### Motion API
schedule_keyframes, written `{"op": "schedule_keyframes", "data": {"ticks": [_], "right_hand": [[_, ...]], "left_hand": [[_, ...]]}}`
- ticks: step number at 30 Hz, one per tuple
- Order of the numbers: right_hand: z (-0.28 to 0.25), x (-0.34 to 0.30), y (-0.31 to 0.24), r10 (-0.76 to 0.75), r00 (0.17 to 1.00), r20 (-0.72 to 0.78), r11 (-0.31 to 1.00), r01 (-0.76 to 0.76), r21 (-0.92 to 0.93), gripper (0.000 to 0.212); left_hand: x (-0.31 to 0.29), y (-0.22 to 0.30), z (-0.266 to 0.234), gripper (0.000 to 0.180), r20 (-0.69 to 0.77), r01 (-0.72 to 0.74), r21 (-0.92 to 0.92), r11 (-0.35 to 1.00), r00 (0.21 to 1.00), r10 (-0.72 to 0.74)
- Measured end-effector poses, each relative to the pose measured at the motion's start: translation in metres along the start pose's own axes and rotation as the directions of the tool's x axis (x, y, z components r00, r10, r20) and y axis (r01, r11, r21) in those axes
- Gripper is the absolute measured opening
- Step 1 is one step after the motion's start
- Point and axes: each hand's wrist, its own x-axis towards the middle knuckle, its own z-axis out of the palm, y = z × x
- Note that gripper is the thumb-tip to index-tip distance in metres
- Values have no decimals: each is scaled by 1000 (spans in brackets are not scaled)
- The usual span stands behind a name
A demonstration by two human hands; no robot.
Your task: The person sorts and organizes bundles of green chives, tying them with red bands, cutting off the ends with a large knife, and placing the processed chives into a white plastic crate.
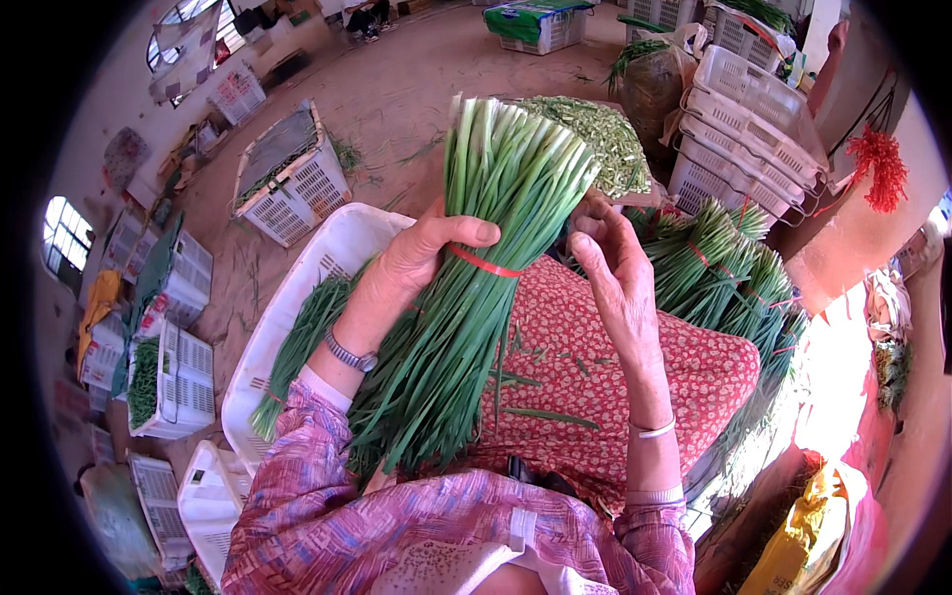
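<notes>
A thick bundle of green chives [506, 198] stands tilted in front of me, pale cut ends up and long leaves trailing down. A red band [483, 261] circles it below the cut ends. My left hand [426, 243] is closed round the bundle, its thumb lying across the stems just above the band. On the right side, my right hand [620, 263] is raised close to the stems with its fingers bent and the thumb apart from them. Nothing shows in that hand; whether its fingertips touch the bundle is hard to tell. Loose leaves lie on the red floral cloth [635, 367] over my lap.
A white plastic basin [288, 297] with more chives sits at my left. Several banded chive bundles [724, 263] lie to my right. Beyond the bundle is a board with chopped stem pieces [595, 139]. White crates [297, 193] stand on the floor, some stacked [744, 134] at the far right.
</notes>
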Motion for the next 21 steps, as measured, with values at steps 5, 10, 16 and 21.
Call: {"op": "schedule_keyframes", "data": {"ticks": [5, 10, 16, 21], "right_hand": [[25, -8, 14, 34, 994, 105, 961, -61, 271, 116], [29, -20, 52, 180, 970, -166, 849, -68, 524, 80], [-3, -35, 84, 289, 950, -121, 677, -114, 727, 69], [2, -38, 73, 286, 958, -30, 536, -134, 833, 73]], "left_hand": [[9, -43, 9, 78, -36, -177, 479, 860, 975, 221], [-2, -97, 59, 103, -134, -20, 937, 348, 901, 413], [-10, -83, 43, 122, 48, -137, 702, 699, 988, 145], [7, -77, 17, 124, 173, -42, 260, 965, 985, -3]]}}
